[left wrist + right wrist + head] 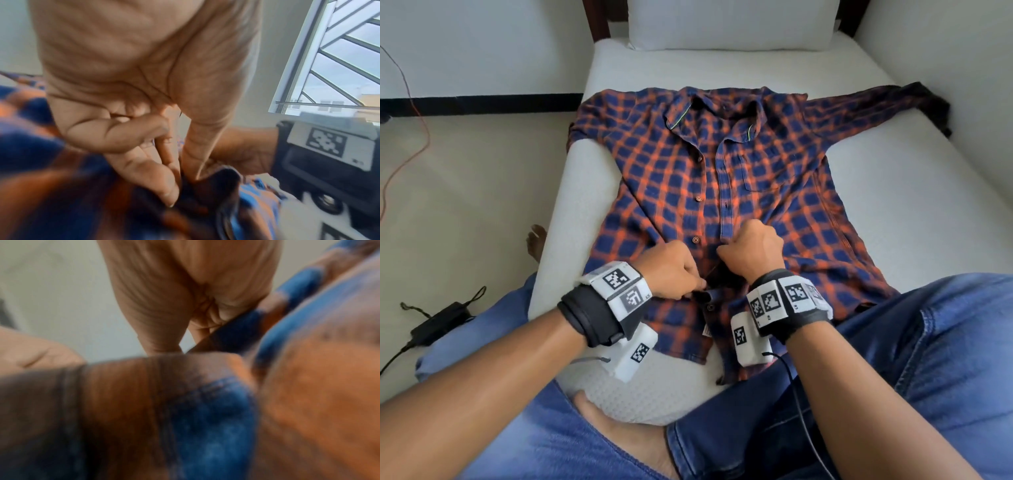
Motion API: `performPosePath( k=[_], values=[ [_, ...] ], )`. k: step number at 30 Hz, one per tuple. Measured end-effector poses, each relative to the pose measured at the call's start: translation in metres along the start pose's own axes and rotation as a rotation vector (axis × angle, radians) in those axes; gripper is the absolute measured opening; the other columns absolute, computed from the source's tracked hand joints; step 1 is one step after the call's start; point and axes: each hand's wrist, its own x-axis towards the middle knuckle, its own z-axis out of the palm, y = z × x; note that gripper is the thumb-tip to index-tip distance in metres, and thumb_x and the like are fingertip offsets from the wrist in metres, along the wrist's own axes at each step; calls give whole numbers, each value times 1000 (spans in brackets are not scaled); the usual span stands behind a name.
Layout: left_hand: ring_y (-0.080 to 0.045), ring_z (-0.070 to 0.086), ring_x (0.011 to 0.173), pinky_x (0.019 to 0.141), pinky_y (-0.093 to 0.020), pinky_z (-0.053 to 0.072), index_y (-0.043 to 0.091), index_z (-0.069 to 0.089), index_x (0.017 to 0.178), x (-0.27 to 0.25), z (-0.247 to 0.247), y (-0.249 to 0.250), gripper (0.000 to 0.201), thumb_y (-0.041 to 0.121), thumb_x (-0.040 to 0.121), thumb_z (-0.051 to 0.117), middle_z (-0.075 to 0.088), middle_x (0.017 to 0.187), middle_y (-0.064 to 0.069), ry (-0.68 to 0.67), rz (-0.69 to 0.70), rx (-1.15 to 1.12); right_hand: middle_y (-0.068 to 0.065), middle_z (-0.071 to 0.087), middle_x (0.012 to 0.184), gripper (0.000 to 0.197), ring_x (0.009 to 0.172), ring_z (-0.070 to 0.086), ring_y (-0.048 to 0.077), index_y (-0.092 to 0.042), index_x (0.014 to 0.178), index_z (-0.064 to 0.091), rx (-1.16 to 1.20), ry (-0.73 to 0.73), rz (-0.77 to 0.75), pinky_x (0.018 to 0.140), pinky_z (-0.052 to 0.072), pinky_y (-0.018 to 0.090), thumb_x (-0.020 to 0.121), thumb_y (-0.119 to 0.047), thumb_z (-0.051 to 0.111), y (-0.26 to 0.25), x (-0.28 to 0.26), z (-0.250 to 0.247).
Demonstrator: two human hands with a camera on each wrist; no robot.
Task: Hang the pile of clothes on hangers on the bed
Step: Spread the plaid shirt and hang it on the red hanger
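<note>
An orange and blue plaid shirt (756, 178) lies spread face up on the white bed (914, 192), collar toward the pillow, front partly unbuttoned. My left hand (674, 270) pinches the left front edge of the shirt (61, 186) near the lower buttons; thumb and fingers (156, 175) meet on the cloth. My right hand (750, 250) is curled into a fist that grips the right placket edge of the shirt (226, 410) just opposite. Both hands sit close together over the shirt's lower middle. No hanger shows in any view.
A white pillow (732, 24) lies at the head of the bed. My legs in blue jeans (893, 359) rest on the mattress near the hem. On the floor at left lie a black power adapter (438, 325) and an orange cable (417, 150).
</note>
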Motion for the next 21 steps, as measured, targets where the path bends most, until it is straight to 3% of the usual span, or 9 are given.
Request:
performPosePath(
  k=[2, 5, 8, 11, 14, 18, 21],
  values=[
    [-10, 70, 64, 72, -27, 58, 16, 77, 74, 2, -20, 4, 23, 35, 86, 70, 74, 69, 5, 35, 10, 6, 11, 69, 89, 28, 89, 66, 31, -7, 86, 66, 85, -20, 34, 74, 48, 30, 75, -33, 69, 6, 5, 1],
    [-6, 67, 66, 76, -28, 56, 15, 78, 78, 17, -50, 11, 19, 31, 85, 70, 68, 58, 17, 169, 24, 3, 6, 72, 78, 22, 84, 68, 27, -11, 78, 71, 214, -26, 34, 78, 52, 31, 72, -32, 65, 5, 4, -3],
    [-15, 70, 83, 81, -33, 56, 12, 78, 85, 37, -62, 15, 15, 20, 87, 65, 75, 78, 7, 270, 52, 135, 0, 71, 70, 14, 81, 67, 22, -14, 74, 72, 310, -8, 9, 74, 48, 28, 78, -26, 66, 4, 1, -5],
    [-20, 68, 88, 82, -36, 55, 17, 79, 87, 55, -51, 14, 14, 26, 87, 68, 75, 88, 2, 178, 24, 299, 0, 71, 79, 9, 86, 68, 24, -20, 68, 67, 332, -32, -20, 80, 51, 29, 78, -21, 67, 5, -1, -1],
    [-22, 66, 87, 72, -31, 49, 21, 74, 82, 64, -36, 16, 8, 28, 84, 72, 73, 87, 3, 174, 2, 368, 3, 73, 87, 12, 87, 71, 29, -25, 63, 63, 395, -69, -16, 88, 58, 40, 73, -19, 67, 5, 2, 3],
    [-22, 67, 82, 71, -32, 53, 25, 67, 65, 69, -30, 18, 18, 24, 80, 76, 70, 78, 5, 222, -26, 343, -2, 72, 77, 15, 85, 72, 28, -25, 62, 65, 450, -87, -21, 86, 59, 44, 73, -17, 69, 5, 6, 4],
    [-20, 67, 81, 79, -34, 56, 23, 73, 66, 69, -28, 15, 14, 23, 79, 79, 70, 71, 6, 181, -30, 291, -4, 70, 72, 17, 83, 72, 26, -25, 61, 66, 476, -99, -13, 86, 59, 43, 75, -15, 69, 6, 8, 5]
  ],
)
